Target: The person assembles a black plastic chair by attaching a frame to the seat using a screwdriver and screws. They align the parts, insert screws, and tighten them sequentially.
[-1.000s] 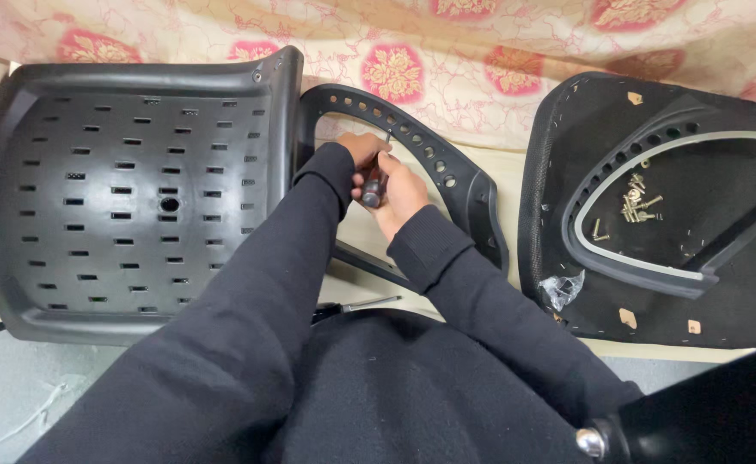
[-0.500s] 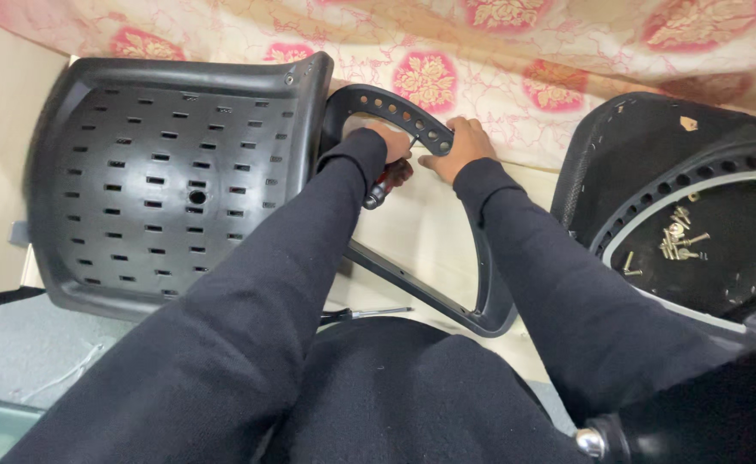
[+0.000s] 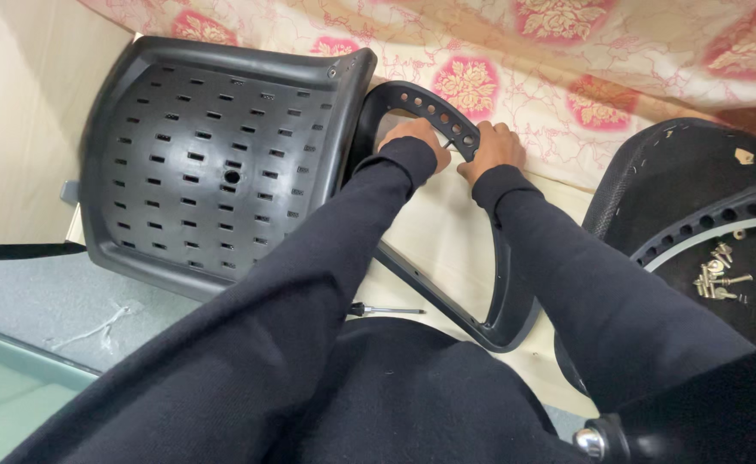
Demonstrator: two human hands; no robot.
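Black armrest frame [image 3: 434, 107] | left hand [image 3: 412, 137] grip clenched on it | right hand [image 3: 494, 148] too

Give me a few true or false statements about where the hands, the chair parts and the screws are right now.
1. Both hands, left hand and right hand, are on the black curved armrest frame. True.
2. The perforated black seat shell lies to the right of the hands. False: it lies to their left.
3. The loose screws sit in the upturned chair part on the right. True.
4. The screwdriver is in the right hand. False: it lies on the floor by the person's lap.
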